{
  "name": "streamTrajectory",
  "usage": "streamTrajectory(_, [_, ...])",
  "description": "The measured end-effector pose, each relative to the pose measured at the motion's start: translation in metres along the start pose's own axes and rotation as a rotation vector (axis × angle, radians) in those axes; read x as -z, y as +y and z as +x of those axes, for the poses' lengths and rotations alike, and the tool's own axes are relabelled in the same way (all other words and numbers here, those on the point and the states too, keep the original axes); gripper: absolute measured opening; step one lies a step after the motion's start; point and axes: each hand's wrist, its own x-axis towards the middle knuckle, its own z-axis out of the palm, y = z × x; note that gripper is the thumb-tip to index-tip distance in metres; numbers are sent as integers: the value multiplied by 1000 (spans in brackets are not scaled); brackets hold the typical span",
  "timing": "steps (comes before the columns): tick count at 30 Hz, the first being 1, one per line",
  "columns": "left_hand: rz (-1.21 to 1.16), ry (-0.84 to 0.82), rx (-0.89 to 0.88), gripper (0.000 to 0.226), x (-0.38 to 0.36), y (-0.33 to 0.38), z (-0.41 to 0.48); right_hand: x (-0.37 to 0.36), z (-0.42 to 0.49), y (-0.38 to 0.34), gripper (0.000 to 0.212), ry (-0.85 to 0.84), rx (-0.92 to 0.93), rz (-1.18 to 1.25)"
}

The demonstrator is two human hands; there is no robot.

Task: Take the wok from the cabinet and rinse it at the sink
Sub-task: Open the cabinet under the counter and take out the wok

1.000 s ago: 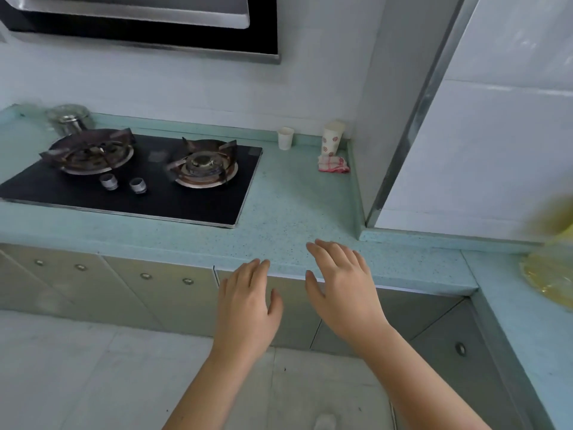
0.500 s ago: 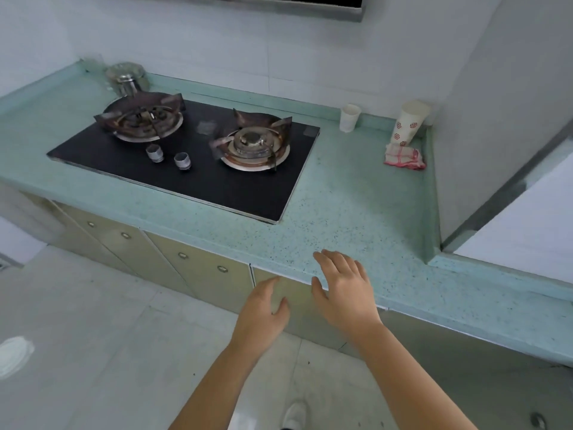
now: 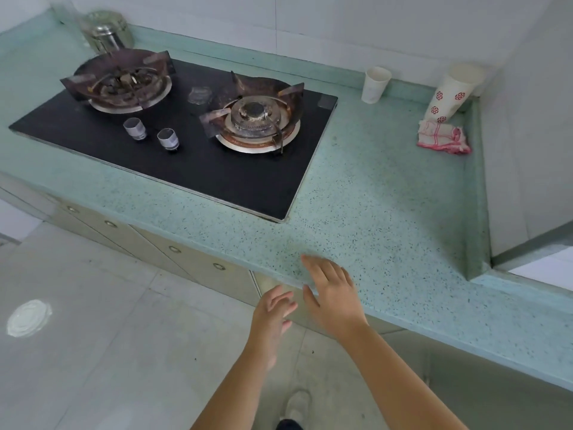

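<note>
No wok and no sink are in view. Beige cabinet doors (image 3: 189, 259) with small round pulls run under the teal speckled countertop (image 3: 372, 206), all closed. My left hand (image 3: 271, 321) is open, fingers apart, held in front of a cabinet door just below the counter's front edge. My right hand (image 3: 333, 293) is open too, its fingers over the counter's front edge. Neither hand holds anything.
A black two-burner gas hob (image 3: 186, 138) is set into the counter at the left. A steel canister (image 3: 107, 32) stands at the back left. At the back right are a white paper cup (image 3: 375, 85), a patterned cup stack (image 3: 449, 94) and a red-checked cloth (image 3: 441, 138). A wall (image 3: 527, 135) closes the right corner.
My view has tilted down and swung right to left, so the hob now sits higher and larger. Both hands have dropped lower toward the cabinet doors, staying open.
</note>
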Motion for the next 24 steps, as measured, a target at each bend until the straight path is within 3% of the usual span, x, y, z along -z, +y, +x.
streamTrajectory(10, [-464,-85,174,39,-12,-25,43,-38,0,12,35,204,-78,-26])
streamTrajectory(15, [-588,-141,155,14,-16,-26,53,-41,0,14,32,236,-31,-89])
streamTrajectory(24, [-740,-185,160,9,-20,-24,52,-44,-1,14,32,240,-34,-122])
